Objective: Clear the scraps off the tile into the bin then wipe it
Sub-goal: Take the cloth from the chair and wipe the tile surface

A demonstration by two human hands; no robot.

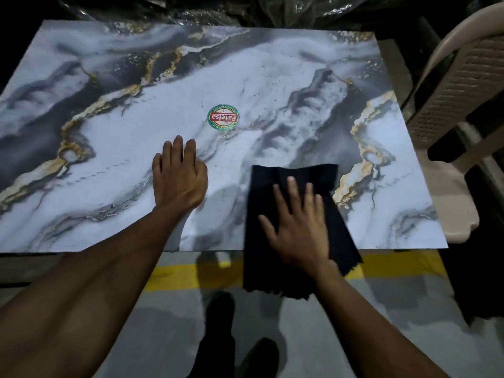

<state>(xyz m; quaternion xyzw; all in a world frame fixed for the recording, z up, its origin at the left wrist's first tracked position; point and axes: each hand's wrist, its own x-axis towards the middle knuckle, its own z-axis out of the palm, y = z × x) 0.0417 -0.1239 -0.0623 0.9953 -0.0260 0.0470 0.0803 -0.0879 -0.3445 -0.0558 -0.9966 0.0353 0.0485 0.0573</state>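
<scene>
sticker reads "patelsa" — right hand fingers spread flat on cloth.

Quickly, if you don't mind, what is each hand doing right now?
Left hand: open, resting flat on the tile, holding nothing.
Right hand: open, straight fingers pressing the black cloth against the tile.

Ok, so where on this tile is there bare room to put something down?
Most of the tile is bare: the whole far half beyond the round sticker, the left side past the left hand, and the right corner beside the chair. The near middle is crowded: the left hand rests flat there and the right hand presses the black cloth, which overhangs the near edge.
</scene>
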